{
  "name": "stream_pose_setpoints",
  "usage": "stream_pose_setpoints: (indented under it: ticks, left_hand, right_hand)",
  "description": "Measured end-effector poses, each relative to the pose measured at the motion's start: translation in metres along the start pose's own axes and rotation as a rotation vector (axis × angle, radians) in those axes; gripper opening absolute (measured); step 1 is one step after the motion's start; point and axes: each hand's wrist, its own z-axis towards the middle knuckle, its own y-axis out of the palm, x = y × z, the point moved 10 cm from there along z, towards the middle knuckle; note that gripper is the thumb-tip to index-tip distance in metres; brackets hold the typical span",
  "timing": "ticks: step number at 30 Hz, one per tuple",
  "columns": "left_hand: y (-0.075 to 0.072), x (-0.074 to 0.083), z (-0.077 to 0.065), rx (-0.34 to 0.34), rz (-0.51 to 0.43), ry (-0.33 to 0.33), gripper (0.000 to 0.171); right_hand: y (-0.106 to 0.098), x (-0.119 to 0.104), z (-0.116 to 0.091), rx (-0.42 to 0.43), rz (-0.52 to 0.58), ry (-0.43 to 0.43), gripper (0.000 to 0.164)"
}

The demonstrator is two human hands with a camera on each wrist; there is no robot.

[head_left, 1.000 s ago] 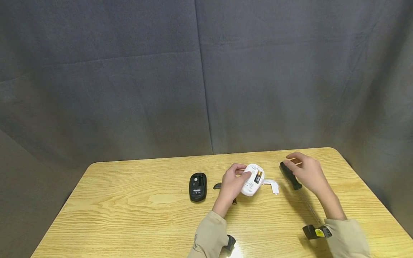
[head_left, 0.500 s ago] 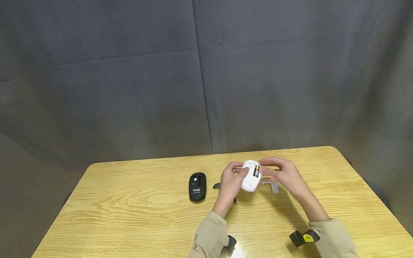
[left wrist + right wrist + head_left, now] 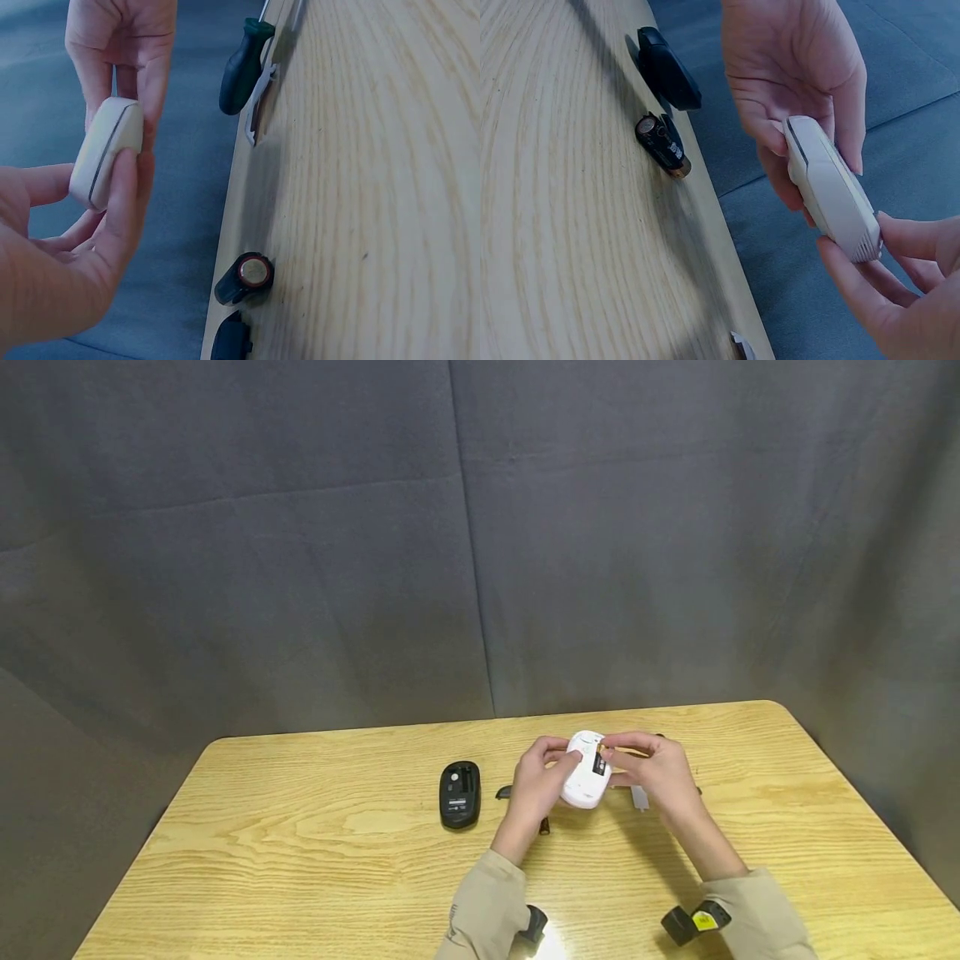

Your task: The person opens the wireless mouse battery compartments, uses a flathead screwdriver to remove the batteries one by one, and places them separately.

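Above the table, my left hand [image 3: 537, 783] holds a white computer mouse [image 3: 583, 795] with its underside toward the head camera. A battery [image 3: 599, 764] shows in the mouse's uncovered slot. My right hand [image 3: 663, 774] grips the mouse's right side, thumb and fingertips by the slot. In the right wrist view the mouse [image 3: 832, 191] is seen edge-on between both hands, its slot out of sight. A white battery cover [image 3: 639, 797] lies beneath the right hand, partly hidden. Mostly behind that hand lies a screwdriver, whose dark handle [image 3: 246, 67] shows in the left wrist view.
A black mouse [image 3: 460, 795], underside up with its battery slot uncovered, lies left of my hands. Between it and my left hand are a small black cover [image 3: 504, 792] and batteries [image 3: 662, 146]. A grey curtain [image 3: 375, 568] hangs behind the wooden table [image 3: 315, 827].
My right hand has moved left from over the screwdriver handle to the white mouse and now grips its side. The left hand has stayed nearly in place, with the mouse slightly shifted.
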Motion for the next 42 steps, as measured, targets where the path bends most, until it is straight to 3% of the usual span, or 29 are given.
stream_pose_setpoints:
  ticks: [5, 16, 31, 42]
  left_hand:
    - [-0.001, 0.002, -0.001, -0.007, 0.005, -0.001, 0.028]
    - [-0.002, -0.001, -0.001, -0.011, -0.040, -0.056, 0.032]
    - [-0.001, 0.000, -0.003, 0.003, -0.066, -0.039, 0.031]
    - [0.001, -0.002, -0.002, 0.003, -0.052, -0.043, 0.029]
  right_hand:
    - [-0.001, 0.001, -0.002, 0.029, -0.003, 0.007, 0.033]
    - [0.009, 0.006, -0.003, -0.013, -0.022, 0.010, 0.042]
    - [0.006, 0.007, -0.002, 0.024, -0.027, 0.081, 0.036]
    - [0.004, 0.004, -0.005, 0.070, -0.008, 0.028, 0.028]
